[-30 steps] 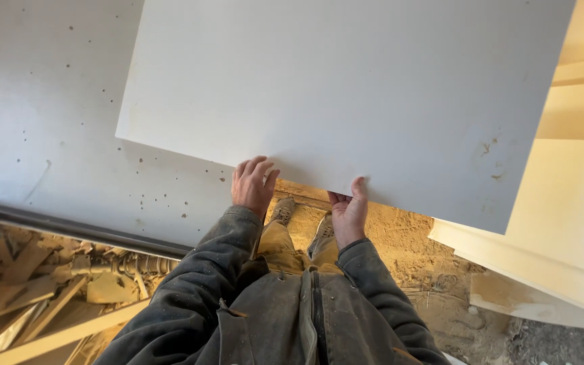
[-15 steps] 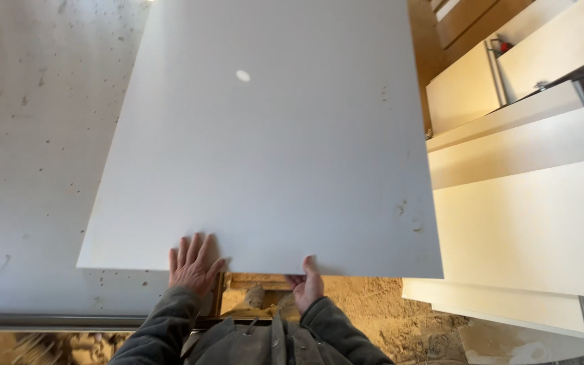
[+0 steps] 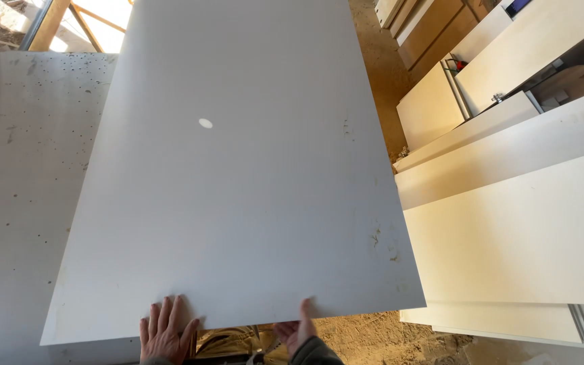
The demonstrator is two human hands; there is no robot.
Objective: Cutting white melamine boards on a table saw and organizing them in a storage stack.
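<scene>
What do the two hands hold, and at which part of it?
Both hold the large white panel at its near edge: the left hand flat on top near the corner, the right hand gripping the edge, thumb on top.
</scene>
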